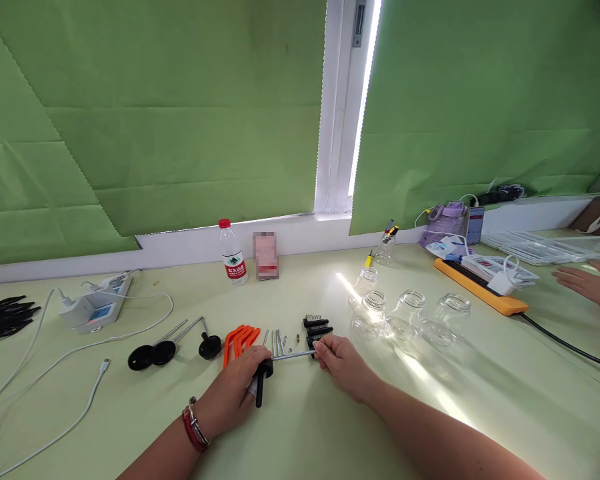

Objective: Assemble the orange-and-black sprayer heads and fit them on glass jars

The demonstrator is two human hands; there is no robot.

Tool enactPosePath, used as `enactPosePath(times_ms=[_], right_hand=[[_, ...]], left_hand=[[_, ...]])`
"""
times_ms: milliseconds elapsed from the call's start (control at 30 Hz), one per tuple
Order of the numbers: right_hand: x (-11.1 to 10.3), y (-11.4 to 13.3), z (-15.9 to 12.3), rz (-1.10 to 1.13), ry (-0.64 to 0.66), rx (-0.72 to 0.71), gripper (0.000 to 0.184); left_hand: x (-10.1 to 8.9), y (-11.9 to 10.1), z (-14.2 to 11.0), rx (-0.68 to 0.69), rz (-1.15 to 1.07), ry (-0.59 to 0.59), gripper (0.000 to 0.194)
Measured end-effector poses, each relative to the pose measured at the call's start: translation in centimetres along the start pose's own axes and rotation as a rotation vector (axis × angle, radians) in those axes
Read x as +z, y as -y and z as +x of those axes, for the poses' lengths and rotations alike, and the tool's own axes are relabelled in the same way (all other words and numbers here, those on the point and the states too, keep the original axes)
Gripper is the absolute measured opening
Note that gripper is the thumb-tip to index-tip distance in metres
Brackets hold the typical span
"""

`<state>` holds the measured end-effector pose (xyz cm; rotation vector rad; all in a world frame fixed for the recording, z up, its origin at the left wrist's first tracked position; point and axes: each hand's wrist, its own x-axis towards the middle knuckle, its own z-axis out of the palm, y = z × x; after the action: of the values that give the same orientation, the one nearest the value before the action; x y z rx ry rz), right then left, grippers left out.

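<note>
My left hand (233,393) is closed round a black plastic part (260,390) with a stubby handle pointing toward me. From that part a thin metal rod (293,355) runs to the right. The fingers of my right hand (347,369) pinch the rod's far end. Just behind the right fingertips lie several black pieces with springs (316,325). Bent orange plastic parts (240,339) rest beyond my left hand, and metal pins (279,343) with tiny nuts or fittings (297,338) are spread between. Further left, black discs on rods (164,353) lie on the table.
Upturned clear glass jars (443,320) stand to the right, beside an orange-edged power strip (480,287). A water bottle (234,257) is at the back. White cables (80,343) cross the left side. Another person's hand (590,283) rests at the far right.
</note>
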<state>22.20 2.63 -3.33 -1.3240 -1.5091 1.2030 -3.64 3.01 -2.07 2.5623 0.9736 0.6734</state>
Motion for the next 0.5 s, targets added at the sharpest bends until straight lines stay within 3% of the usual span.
enactPosePath(times_ms=[500], right_hand=[[0.3,-0.7,0.3,0.097,0.036,0.01,0.044]], left_hand=[[0.0,0.0,0.1,0.03,0.0,-0.017,0.063]])
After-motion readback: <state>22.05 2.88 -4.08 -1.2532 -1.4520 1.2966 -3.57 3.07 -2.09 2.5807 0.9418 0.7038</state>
